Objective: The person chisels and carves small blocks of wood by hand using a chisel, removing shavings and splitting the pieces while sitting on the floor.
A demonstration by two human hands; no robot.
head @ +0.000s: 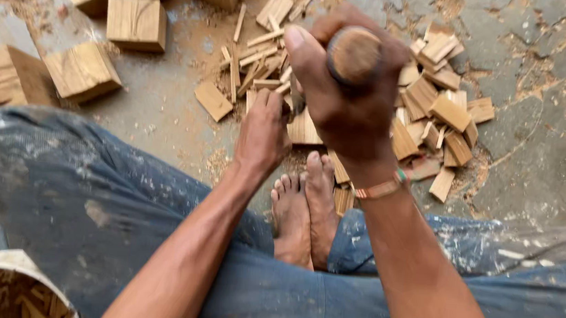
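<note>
**Splitting wood on the stone floor**

Sawdust-strewn grey stone floor (541, 135) lay underfoot. My right hand (351, 96) gripped a round brown wooden tool handle (353, 54), fingers wrapped tight. My left hand (262, 136) pinched a flat pale wood piece (303, 128) upright before my feet, among scattered chips.

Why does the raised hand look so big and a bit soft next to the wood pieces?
Head view: the right hand, gripping a round brown wooden handle, sits nearest the lens, so it looms large and slightly blurred; the pale cut wooden blocks look sharper; daylight is soft and even, with faint shadows and no glare.
</note>
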